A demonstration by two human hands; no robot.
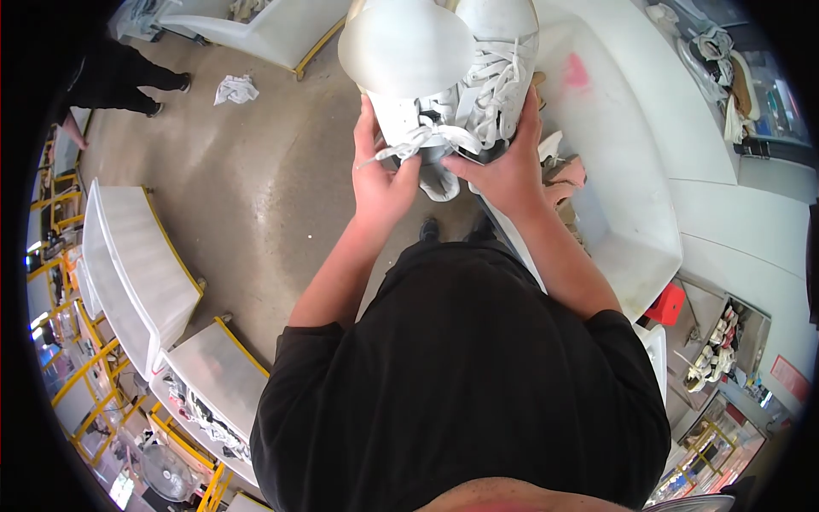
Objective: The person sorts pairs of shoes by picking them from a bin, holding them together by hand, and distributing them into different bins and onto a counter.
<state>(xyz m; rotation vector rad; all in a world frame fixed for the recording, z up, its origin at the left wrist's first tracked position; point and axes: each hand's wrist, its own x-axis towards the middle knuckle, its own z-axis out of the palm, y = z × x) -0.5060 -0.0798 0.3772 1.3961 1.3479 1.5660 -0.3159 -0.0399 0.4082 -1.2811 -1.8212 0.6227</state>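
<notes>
A pair of white lace-up sneakers is held up close to the camera, toes away from me and heel openings toward me. My left hand (382,181) is closed around the heel end of the left sneaker (405,51), its thumb by the opening. Around the heel of the right sneaker (503,64) my right hand (510,173) is closed, thumb at the collar. White laces (435,136) hang loosely tied over the left shoe's tongue. The toes reach past the top edge of the view.
A large white bin (631,205) holding several shoes stands to my right. More white bins (141,264) on yellow-edged bases stand at left. A white cloth (236,90) lies on the floor (256,179), near a person in dark trousers (128,72).
</notes>
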